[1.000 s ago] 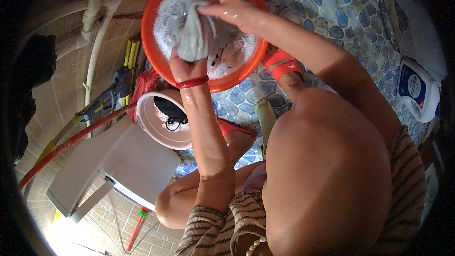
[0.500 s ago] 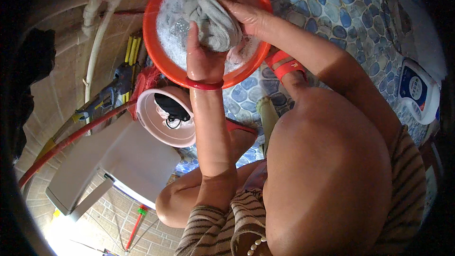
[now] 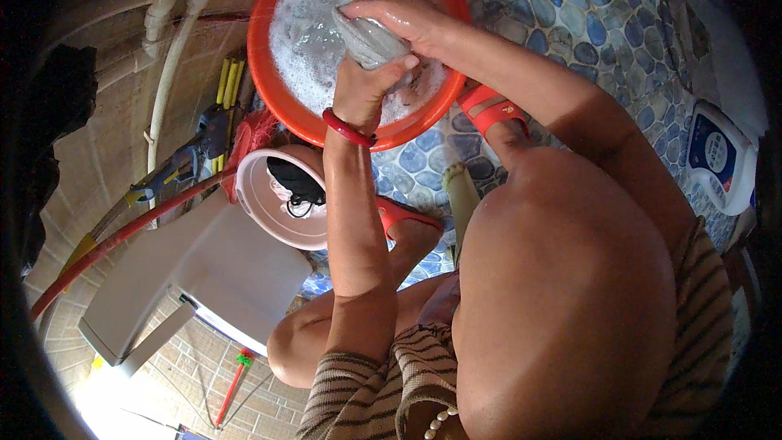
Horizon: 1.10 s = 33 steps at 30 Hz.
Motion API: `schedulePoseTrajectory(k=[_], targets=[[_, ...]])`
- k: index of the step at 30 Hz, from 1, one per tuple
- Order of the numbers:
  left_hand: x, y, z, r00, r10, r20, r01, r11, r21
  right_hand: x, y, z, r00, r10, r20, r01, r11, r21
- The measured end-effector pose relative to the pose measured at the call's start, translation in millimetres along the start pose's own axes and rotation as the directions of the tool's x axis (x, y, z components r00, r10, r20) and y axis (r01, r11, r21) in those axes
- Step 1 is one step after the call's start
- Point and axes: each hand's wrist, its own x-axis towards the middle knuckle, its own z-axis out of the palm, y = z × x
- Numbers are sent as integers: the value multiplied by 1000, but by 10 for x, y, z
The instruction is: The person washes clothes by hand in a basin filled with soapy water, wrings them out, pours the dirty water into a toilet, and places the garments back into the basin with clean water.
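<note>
A wet grey cloth (image 3: 371, 41) is bunched between my two hands, over an orange-red basin (image 3: 259, 57) of soapy water. My right hand (image 3: 403, 18) has its fingers curled over the cloth's upper right part. From below, my left hand (image 3: 366, 85) grips the lower part, its thumb pointing right across it. A red bangle (image 3: 350, 127) circles my left wrist. White foam (image 3: 297, 73) floats thickest along the basin's left side. Which garment the cloth is, I cannot tell.
A pale pink bucket (image 3: 259, 216) holding black and light cloth stands below the basin. A white bottle (image 3: 717, 159) with a blue label is at the far right. Left are a red pole (image 3: 122, 257), yellow-handled tools (image 3: 226, 85) and white pipes (image 3: 163, 57). Pebble-patterned floor (image 3: 570, 24) surrounds my red sandals (image 3: 493, 114).
The cloth has been squeezed into a smaller bundle. My right hand has shifted left over it, and my left hand has turned, its thumb swinging from upward to the right.
</note>
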Motion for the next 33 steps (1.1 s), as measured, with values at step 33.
schedulePoseTrajectory(k=[33], targets=[[82,-176,102,999,-21,37,34,917,-397,115,-271,100,995,17,101,24,919,-394]])
